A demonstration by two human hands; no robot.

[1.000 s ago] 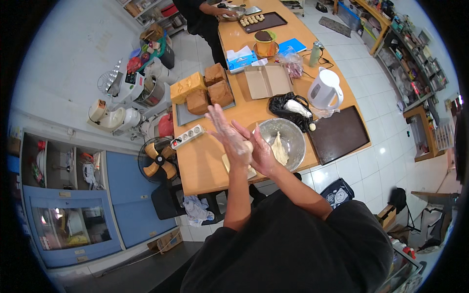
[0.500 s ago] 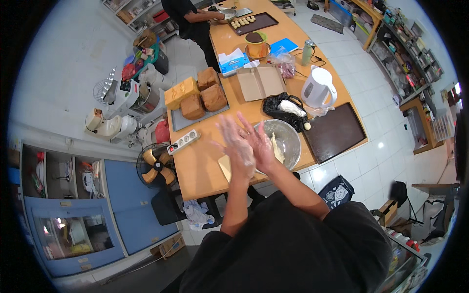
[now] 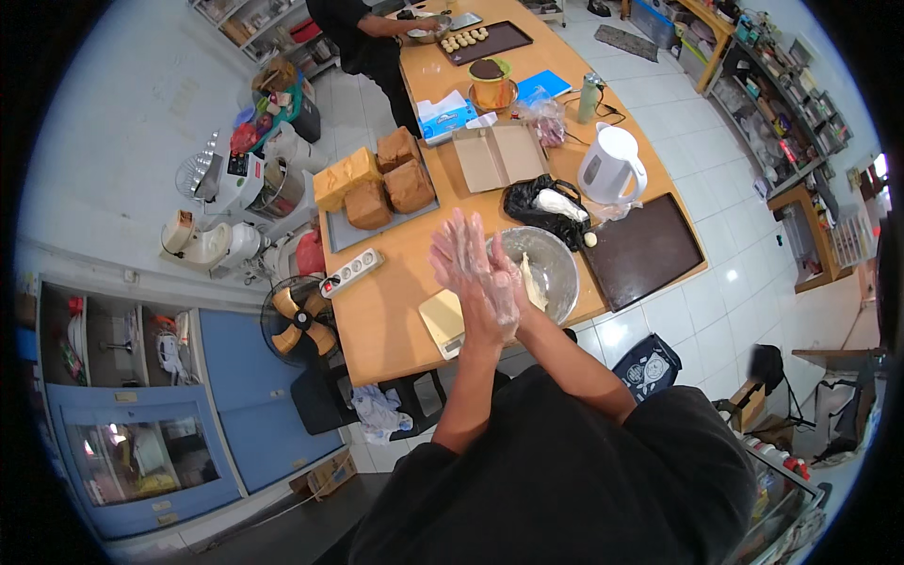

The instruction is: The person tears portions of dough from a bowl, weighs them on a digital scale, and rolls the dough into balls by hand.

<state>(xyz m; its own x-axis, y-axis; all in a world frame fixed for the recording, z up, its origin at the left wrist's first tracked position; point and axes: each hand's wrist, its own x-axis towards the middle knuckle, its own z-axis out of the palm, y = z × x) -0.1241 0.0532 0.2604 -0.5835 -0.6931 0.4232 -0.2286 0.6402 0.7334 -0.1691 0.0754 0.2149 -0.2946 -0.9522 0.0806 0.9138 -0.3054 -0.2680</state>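
Note:
My left hand is pressed against my right hand, palm toward palm, above the near edge of the table. White flour or dough residue coats the skin. The left fingers are stretched out, pointing away from me. Of the right hand, partly covered by the left, some straight fingers show. Whatever may lie between the palms is hidden. Just to the right and below is a metal mixing bowl with a strip of pale dough inside. A yellowish kitchen scale lies left of my wrists.
One small dough ball sits by a dark baking tray. Behind are a black plastic bag, white kettle, open cardboard box, brown loaves and power strip. A person works at the far end.
My hands have shifted slightly against each other, with the left now covering more of the right. The left forearm has moved rightward, uncovering more of the scale.

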